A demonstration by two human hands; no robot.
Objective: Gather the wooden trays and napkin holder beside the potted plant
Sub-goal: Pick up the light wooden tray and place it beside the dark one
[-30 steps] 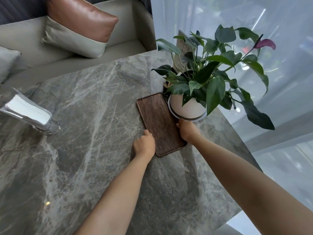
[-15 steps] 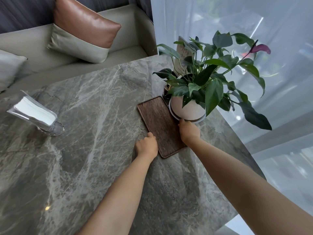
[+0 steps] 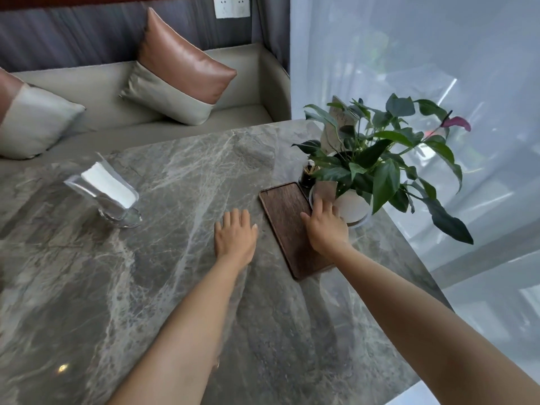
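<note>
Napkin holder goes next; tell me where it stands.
In the head view, the napkin holder stands far left on the marble table, well apart from the wooden tray and left hand.

A: The table (image 3: 146, 287) is grey marble, run through with pale, whitish veins.

B: And the wooden tray (image 3: 287, 217) on it is dark brown, its grain showing in fine streaks.

A: The potted plant (image 3: 377, 165) has deep green leaves, one purple-red bloom, and a white pot.

B: The napkin holder (image 3: 106, 197) is clear and holds white napkins.

A: The cushion (image 3: 181, 68) on the pale grey-beige sofa (image 3: 96, 92) is two-toned: coppery brown above, light grey below.
</note>
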